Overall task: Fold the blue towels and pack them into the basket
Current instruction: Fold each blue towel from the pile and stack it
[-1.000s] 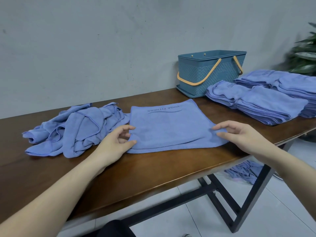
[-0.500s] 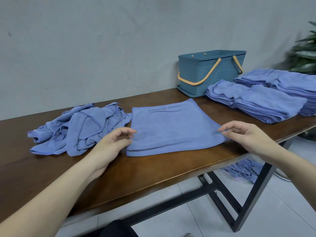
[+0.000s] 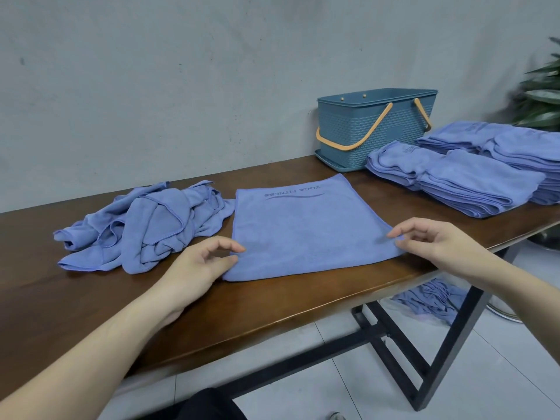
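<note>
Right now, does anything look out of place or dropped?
Yes: a crumpled blue towel lies on the floor under the table, below its right end, apart from the unfolded heap and the folded stacks up top.

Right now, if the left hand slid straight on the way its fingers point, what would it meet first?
Most likely the flat towel: the left hand points right across its near left corner, fingertips almost at the edge.
</note>
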{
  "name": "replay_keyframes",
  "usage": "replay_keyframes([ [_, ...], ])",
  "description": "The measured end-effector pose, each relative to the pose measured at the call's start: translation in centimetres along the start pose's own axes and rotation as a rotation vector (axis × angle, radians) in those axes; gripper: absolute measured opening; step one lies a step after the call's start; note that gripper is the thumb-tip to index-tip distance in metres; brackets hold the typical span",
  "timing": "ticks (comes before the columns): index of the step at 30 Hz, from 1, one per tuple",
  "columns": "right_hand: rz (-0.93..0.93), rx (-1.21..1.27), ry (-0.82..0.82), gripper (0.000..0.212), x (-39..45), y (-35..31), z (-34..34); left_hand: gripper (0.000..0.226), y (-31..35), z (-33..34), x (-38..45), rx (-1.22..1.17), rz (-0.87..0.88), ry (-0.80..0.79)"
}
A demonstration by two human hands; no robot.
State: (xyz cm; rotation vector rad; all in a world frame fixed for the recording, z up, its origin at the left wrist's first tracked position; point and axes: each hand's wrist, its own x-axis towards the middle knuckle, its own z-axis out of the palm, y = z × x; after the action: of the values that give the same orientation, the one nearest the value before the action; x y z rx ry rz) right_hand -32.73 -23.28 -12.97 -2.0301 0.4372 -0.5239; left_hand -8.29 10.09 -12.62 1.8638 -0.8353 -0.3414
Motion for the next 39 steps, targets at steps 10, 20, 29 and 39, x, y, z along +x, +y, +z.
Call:
replay_keyframes([
  [10,-0.049,-0.130,-0.131,0.031,-1.2,-0.3,-1.2,0.045,-0.7,-1.0,-0.7,0.250,0.085,-0.130],
  [20,-0.207,-0.338,-0.104,0.033,-2.1,0.2,-0.9,0.036,-1.5,-2.1,-1.4,0.531,0.406,-0.151],
  [29,-0.200,-0.394,-0.118,0.038,-1.2,1.3,-1.8,0.030,-1.5,-1.7,-1.4,0.520,0.440,-0.086],
  [39,-0.259,-0.245,-0.080,0.025,-2.0,1.3,-0.9,0.026,-1.8,-1.8,-1.3,0.366,0.484,-0.103],
])
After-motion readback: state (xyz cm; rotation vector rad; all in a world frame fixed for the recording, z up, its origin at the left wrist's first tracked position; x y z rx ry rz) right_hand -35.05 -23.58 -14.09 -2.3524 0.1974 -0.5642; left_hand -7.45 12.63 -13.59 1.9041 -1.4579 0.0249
